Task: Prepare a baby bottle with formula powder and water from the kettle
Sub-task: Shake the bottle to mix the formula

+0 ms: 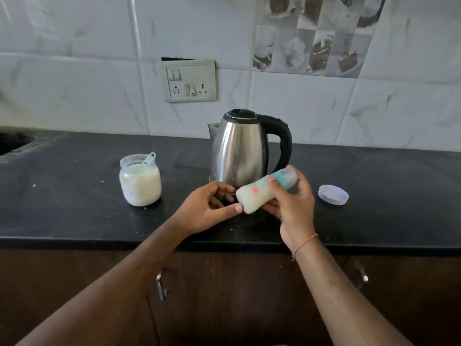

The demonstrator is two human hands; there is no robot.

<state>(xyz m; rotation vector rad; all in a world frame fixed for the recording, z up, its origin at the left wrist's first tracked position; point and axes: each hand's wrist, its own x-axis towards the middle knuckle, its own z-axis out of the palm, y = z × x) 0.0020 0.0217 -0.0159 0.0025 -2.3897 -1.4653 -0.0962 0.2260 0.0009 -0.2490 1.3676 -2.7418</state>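
My right hand (294, 206) grips a baby bottle (257, 193) filled with milky white liquid, tilted almost flat in front of the kettle; the bottle is blurred. Its base points left, toward my left hand (209, 208), whose thumb tip touches or nearly touches the base while the fingers curl loosely and hold nothing. A steel kettle (239, 151) with a black lid and handle stands just behind. Left of it is an open glass jar of formula powder (140, 181) with a teal scoop (149, 158) standing in it.
A pale round lid (333, 194) lies on the black counter (74, 208) right of my hands. A sink edge (12, 143) shows at far left. A switch and socket plate (190, 81) is on the tiled wall. Cabinet doors with metal handles (161, 285) are below.
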